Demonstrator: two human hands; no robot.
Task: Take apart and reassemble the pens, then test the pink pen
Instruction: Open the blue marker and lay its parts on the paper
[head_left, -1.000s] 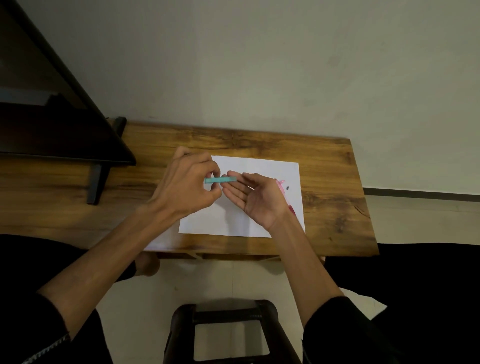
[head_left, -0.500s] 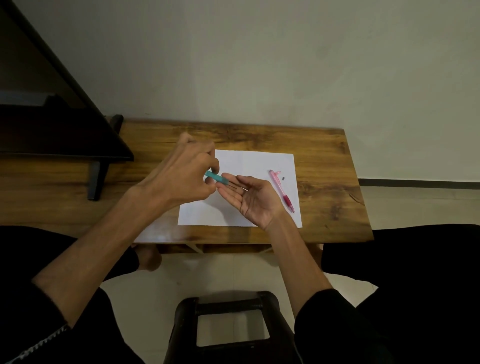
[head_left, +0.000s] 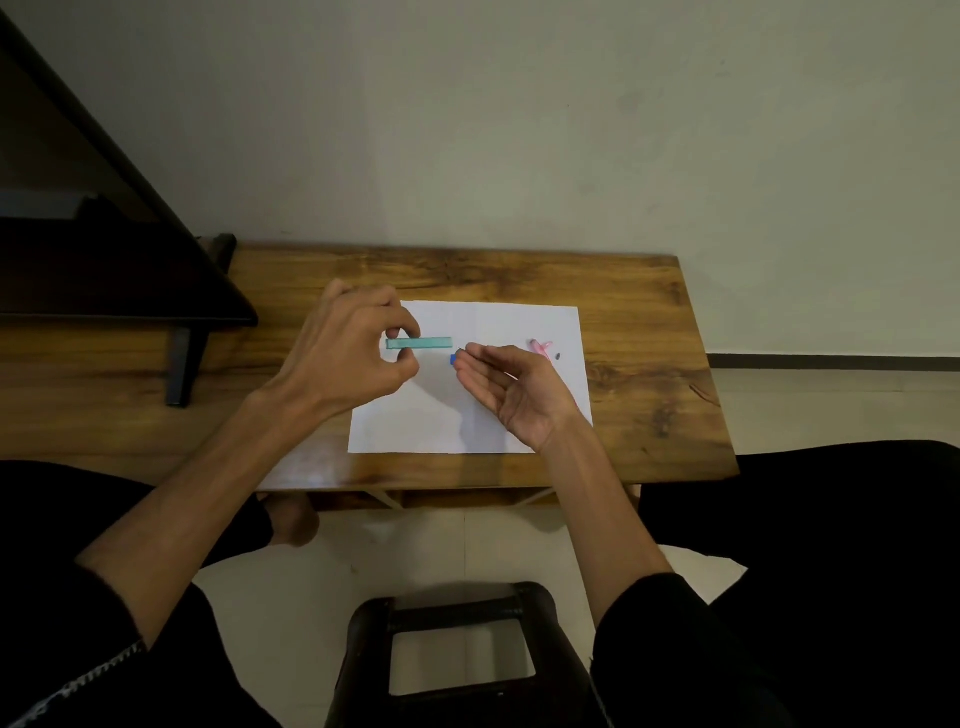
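Note:
My left hand (head_left: 353, 358) pinches the left end of a teal pen barrel (head_left: 423, 343), held level above the white paper (head_left: 415, 421). My right hand (head_left: 511, 392) lies palm up just to the right, its fingertips holding a small blue pen part (head_left: 453, 360) with a thin dark piece behind it. A small gap separates the barrel's right end from the blue part. The pink pen (head_left: 540, 347) lies on the paper behind my right hand, mostly hidden by it, with a tiny dark part (head_left: 557, 356) beside it.
The paper lies on a small wooden table (head_left: 649, 374) set against a pale wall. A dark monitor on a stand (head_left: 179, 364) occupies the left. A dark stool (head_left: 457, 649) stands on the tiled floor between my knees.
The teal barrel has come away from my right hand and now sits level in my left hand. The blue part stays at my right fingertips. My right hand again covers most of the pink pen.

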